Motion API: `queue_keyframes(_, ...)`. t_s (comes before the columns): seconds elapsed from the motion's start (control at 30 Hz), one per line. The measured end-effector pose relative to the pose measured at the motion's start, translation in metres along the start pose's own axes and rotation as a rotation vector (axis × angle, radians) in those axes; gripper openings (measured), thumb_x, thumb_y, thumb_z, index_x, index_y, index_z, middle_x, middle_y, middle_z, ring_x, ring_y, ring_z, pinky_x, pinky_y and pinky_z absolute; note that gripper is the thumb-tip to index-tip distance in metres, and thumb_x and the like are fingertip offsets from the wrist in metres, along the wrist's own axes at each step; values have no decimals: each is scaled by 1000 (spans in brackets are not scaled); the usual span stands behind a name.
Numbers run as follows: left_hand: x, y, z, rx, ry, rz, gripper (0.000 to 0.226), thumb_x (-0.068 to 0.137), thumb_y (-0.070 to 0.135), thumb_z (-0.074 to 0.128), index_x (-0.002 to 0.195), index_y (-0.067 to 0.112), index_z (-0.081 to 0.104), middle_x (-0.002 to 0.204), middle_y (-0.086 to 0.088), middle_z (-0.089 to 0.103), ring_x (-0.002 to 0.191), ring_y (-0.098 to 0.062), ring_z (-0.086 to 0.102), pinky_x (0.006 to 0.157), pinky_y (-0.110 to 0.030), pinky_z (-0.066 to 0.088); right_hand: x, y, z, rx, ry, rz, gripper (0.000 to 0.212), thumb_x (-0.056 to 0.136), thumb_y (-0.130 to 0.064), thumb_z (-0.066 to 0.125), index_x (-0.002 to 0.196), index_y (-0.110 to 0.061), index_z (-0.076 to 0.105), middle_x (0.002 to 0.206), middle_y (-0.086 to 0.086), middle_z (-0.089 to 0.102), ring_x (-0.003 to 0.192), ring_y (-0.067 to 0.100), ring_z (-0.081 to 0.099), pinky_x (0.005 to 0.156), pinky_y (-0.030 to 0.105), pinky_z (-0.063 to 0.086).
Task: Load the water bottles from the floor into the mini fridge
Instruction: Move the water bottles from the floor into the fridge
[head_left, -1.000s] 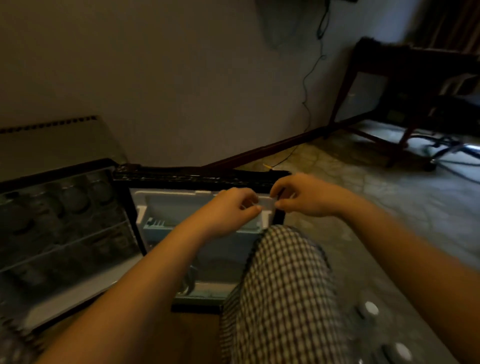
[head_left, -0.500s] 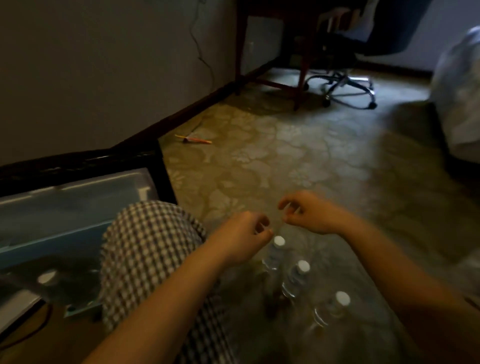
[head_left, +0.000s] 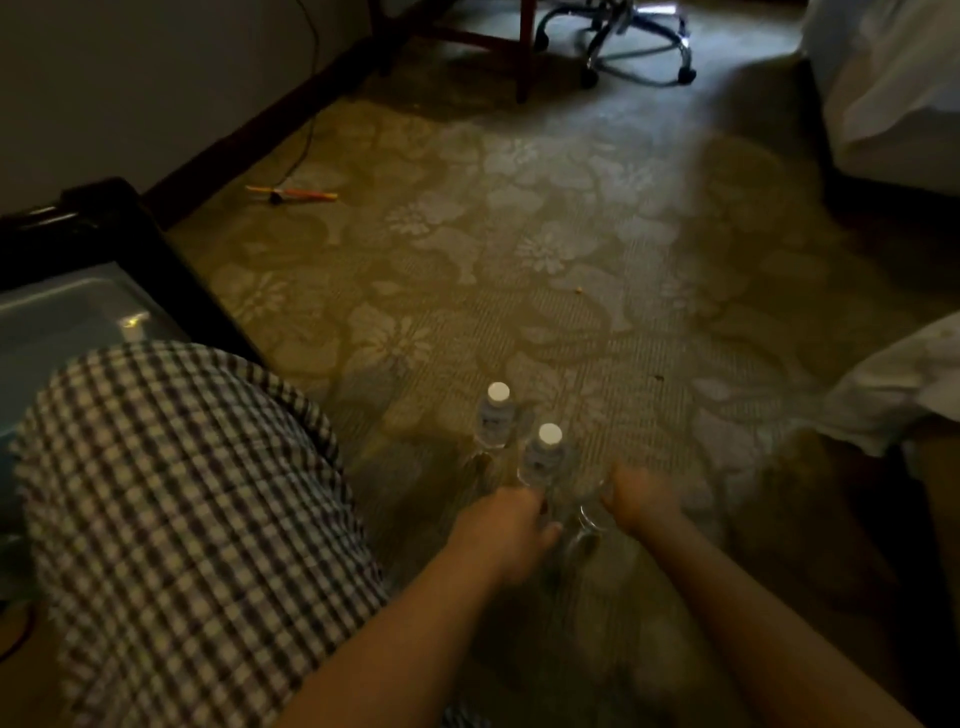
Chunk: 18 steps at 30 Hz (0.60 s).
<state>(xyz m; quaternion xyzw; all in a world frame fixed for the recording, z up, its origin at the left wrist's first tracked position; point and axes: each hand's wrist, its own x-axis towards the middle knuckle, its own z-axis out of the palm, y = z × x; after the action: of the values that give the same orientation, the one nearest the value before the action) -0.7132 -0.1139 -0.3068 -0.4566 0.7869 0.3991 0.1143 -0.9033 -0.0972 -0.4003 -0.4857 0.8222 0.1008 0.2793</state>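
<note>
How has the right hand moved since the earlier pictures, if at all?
Yes. From the fridge door the right hand came down to the floor: earlier it was beyond the white-capped bottles, now it is on their near side.

Pretty dim shot. Left hand (head_left: 506, 525) and right hand (head_left: 641, 499) are low over the flowery carpet (head_left: 545, 249), either side of a clear bottle (head_left: 589, 517). Near capped bottle (head_left: 543, 457) stands right by the left hand, far capped bottle (head_left: 496, 413) just beyond. Grips too blurry to call.
</note>
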Motion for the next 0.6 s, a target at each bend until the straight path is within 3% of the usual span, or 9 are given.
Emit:
queue_keyframes(0.17, 3, -3, 3, -7, -12, -25, 30, 92, 35, 48, 117, 18, 52, 119, -7, 59, 109, -23, 56, 94, -41, 47, -1, 13, 11, 136, 150, -10, 35, 93, -30, 50, 124, -14, 49, 117, 10, 61, 107, 24, 58, 88, 34, 49)
queue_keyframes(0.3, 4, -8, 3, -68, 33, -58, 32, 91, 34, 52, 118, 18, 54, 122, -6, 59, 112, -22, 55, 93, -36, 46, -11, 10, -6, 342, 251, -59, 28, 90, -34, 56, 111, -16, 55, 102, 6, 66, 93, 20, 62, 83, 38, 53)
queue_keyframes(0.47, 1, -7, 0, -222, 61, -14, 45, 87, 27, 60, 130, 19, 47, 133, -4, 52, 122, -19, 50, 103, -35, 42, -42, -9, -60, 531, 353, -316, 13, 84, -25, 64, 89, -15, 59, 82, 2, 63, 76, 18, 62, 69, 38, 53)
queue_keyframes(0.6, -6, -4, -20, -373, 233, 82, 62, 82, 28, 66, 137, 22, 37, 137, 4, 40, 128, -12, 38, 109, -31, 34, -68, -38, -113, 556, 412, -527, 17, 79, -29, 69, 86, -17, 59, 76, -2, 60, 70, 14, 58, 64, 33, 49)
